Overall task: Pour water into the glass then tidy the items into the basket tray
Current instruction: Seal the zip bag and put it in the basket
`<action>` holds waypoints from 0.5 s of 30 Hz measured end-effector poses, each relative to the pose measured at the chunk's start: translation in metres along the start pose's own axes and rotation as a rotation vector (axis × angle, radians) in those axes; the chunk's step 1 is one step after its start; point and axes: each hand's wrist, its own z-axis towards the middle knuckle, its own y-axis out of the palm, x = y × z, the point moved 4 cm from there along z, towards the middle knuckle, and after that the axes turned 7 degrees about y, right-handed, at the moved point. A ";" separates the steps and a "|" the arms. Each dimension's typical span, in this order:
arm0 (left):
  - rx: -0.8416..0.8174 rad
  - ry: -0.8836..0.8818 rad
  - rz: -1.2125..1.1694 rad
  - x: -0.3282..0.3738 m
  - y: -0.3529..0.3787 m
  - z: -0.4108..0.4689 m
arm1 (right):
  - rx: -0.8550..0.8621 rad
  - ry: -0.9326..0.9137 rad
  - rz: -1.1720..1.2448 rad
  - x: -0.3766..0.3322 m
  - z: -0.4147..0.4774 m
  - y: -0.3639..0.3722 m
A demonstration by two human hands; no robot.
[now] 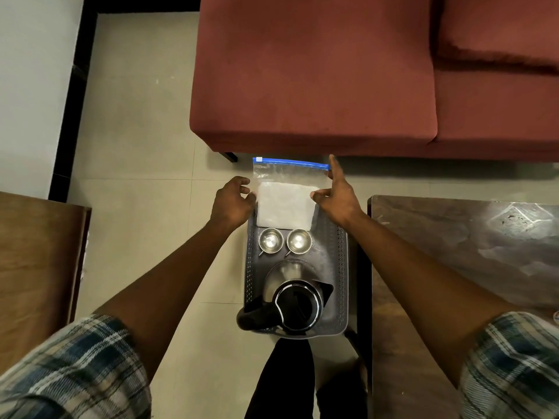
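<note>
While in the tray, bag, zip pointing away, pinched by left hand and right hand

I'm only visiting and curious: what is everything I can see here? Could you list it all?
zip bag: one, clear with a blue seal strip and white contents, over the tray's far end
basket tray: one, dark grey, perforated, centre
steel cups: two, silver, side by side in the tray
kettle: one, steel with a black lid, at the tray's near end
sofa: one, dark red, beyond the tray
wooden tables: two, brown, left and right
floor: beige tiles
left hand: holds the bag's left edge
right hand: pinches the bag's right edge
</note>
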 end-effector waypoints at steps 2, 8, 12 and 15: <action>0.012 -0.005 0.005 -0.002 -0.002 -0.004 | 0.019 0.003 0.018 0.000 -0.002 -0.002; 0.052 0.016 -0.051 0.016 -0.013 -0.024 | 0.105 0.001 0.084 0.003 -0.023 -0.012; 0.035 0.089 -0.080 0.044 -0.018 -0.049 | 0.133 -0.001 0.129 -0.001 -0.053 -0.021; 0.006 0.132 -0.092 0.065 -0.018 -0.075 | 0.159 -0.024 0.148 -0.005 -0.085 -0.031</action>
